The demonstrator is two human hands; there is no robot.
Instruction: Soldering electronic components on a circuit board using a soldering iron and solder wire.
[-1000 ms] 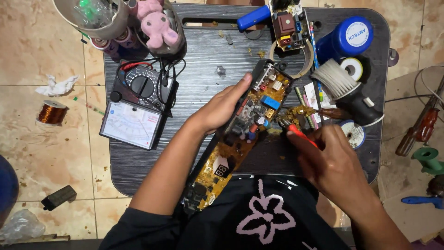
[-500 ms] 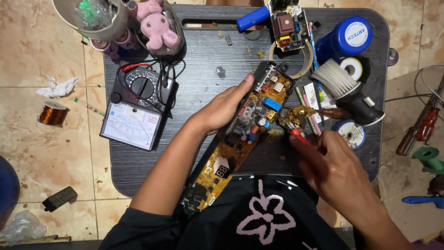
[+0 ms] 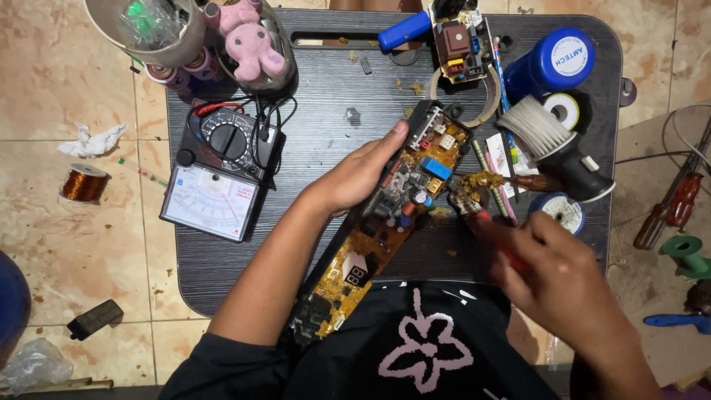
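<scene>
Forearm and wrist of the left hand (image 3: 354,176) run up from the lower left across the dark tray table (image 3: 311,244), palm down, fingers stretched along the left edge of a long yellow circuit board (image 3: 385,230), with one fingertip reaching the board's black frame near its upper end. The hand rests flat against the board and steadies it rather than closing round it. The board lies slanted, its lower end over the person's lap and its upper end near the table's middle.

The right hand (image 3: 552,270) comes in from the lower right, blurred, its fingers curled in a narrow grip round a red-handled tool (image 3: 489,230) whose tip points at the board's right edge, beside a crusted brown lump (image 3: 481,181).

An analogue multimeter (image 3: 222,174) lies left of the board, a white-bristled brush (image 3: 537,126) and a blue canister (image 3: 555,65) to the upper right.
</scene>
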